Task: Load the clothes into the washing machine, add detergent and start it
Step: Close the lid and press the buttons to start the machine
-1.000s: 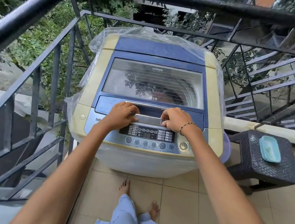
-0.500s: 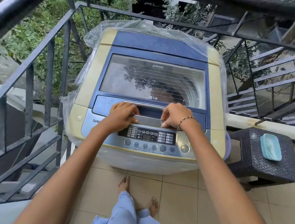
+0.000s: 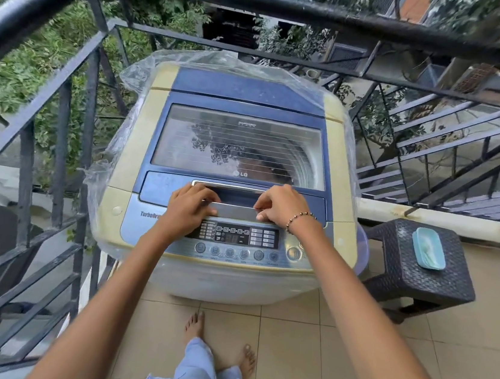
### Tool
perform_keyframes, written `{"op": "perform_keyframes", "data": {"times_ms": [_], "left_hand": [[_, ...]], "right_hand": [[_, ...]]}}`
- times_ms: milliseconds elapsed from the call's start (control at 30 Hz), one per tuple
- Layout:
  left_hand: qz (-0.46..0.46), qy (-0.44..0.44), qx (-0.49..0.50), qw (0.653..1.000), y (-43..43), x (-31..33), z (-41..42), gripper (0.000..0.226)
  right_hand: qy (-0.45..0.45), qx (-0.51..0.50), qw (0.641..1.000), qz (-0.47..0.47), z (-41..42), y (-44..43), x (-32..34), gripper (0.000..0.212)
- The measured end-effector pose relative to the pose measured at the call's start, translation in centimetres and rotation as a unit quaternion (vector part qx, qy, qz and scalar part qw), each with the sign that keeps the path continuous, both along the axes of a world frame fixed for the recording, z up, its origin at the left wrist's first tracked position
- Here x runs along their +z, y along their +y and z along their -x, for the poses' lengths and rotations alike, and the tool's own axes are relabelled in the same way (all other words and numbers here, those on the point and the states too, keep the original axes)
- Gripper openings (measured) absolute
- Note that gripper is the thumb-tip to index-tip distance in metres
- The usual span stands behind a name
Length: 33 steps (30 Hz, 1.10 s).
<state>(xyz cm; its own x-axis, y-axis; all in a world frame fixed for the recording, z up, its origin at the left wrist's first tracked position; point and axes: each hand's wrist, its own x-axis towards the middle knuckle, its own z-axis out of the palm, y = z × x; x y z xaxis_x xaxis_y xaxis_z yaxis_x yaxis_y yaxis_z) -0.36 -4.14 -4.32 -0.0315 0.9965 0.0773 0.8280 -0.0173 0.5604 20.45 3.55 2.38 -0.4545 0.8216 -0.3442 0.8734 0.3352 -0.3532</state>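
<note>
both hands, left [image 3: 188, 205] and right [image 3: 280, 204], grip the handle [image 3: 233, 211] of the washer's [image 3: 238, 169] closed lid [image 3: 241, 144], mid-frame.

Washing machine [image 3: 238, 144]: 1
Hands: 2, left hand [image 3: 188, 210], right hand [image 3: 281, 204]
Bare feet [image 3: 194, 324]: 2
Wicker stool [image 3: 415, 272]: 1
Teal dish [image 3: 429, 247]: 1
Bead bracelet [image 3: 298, 219]: 1
</note>
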Motion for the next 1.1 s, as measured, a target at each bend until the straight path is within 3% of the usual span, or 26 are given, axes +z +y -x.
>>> {"op": "perform_keyframes", "data": {"times_ms": [233,367,533,733,1100], "left_hand": [[0.01,-0.04,0.003,0.999,-0.6,0.2,-0.3,0.031],[-0.013,-0.05,0.008,0.999,-0.6,0.0,-0.4,0.017],[-0.049,-0.071,0.017,0.996,-0.8,0.3,-0.8,0.016],[-0.069,-0.063,0.025,0.995,-0.9,0.1,-1.4,0.012],[-0.096,-0.011,0.033,0.995,-2.2,-0.2,-0.6,0.019]], "right_hand": [[0.071,-0.016,0.996,-0.049,-1.3,-1.9,-1.3,0.014],[0.123,-0.003,0.99,-0.075,-3.0,-2.8,-1.9,0.013],[0.215,-0.083,0.965,-0.128,-7.0,-3.2,-1.8,0.011],[0.209,-0.143,0.952,-0.174,-11.1,-3.8,-2.6,0.015],[0.194,-0.148,0.94,-0.237,-12.8,-6.4,-4.9,0.023]]}}
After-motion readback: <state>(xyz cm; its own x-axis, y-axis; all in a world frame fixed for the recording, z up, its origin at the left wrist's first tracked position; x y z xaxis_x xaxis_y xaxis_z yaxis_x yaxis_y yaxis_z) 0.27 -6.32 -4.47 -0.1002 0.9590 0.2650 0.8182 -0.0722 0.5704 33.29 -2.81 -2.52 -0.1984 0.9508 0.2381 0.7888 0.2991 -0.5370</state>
